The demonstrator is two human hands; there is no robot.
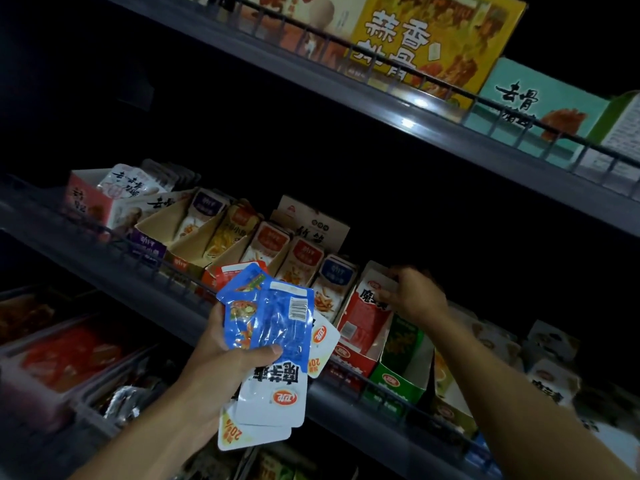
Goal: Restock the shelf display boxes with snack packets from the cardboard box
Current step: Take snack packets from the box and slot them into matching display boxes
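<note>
Between left hand (221, 355) fingers (266, 351): blue packets (273, 327); right hand (414, 299) at red box (363, 320).

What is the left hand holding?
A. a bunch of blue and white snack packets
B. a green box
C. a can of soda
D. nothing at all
A: the left hand grips a fanned bunch of blue and white snack packets in front of the shelf, while the right hand reaches to the red and white display box.
</note>
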